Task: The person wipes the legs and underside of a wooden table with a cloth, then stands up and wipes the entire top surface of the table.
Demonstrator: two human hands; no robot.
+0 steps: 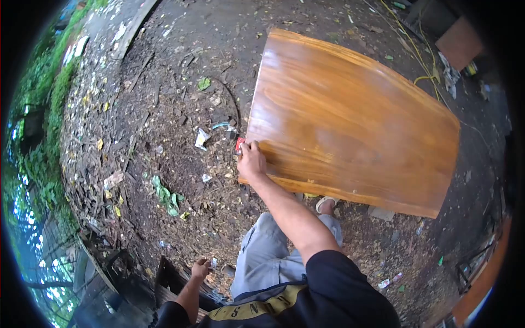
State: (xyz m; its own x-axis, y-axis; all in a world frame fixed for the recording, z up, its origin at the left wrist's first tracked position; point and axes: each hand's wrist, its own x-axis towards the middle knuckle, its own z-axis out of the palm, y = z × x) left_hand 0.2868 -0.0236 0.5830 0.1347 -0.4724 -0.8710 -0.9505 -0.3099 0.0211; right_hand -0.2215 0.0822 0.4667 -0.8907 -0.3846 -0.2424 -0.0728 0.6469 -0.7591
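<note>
Basically, the wooden slab [350, 126] lies face up in front of the person, over littered ground [180, 104] — support under it hidden. Its face looks smooth and glossy nearly all over, with pale sheen patches, so the surface seems well advanced; whether those patches are wet, dusty or just reflections, can't tell. Work looks under way at the left edge, near corner: right hand [252, 162] has bent fingers pinching a small red item [240, 144] there. How much is left can't be judged from one view.

Left hand [202, 268] hangs low, away from the slab, fingers loosely curled; can't tell if it holds anything.

Writing: gold band on the dark shirt [350, 290], upside down, seems to read "GUNS" — rest unclear. Any print on the red item is too small to read.
</note>
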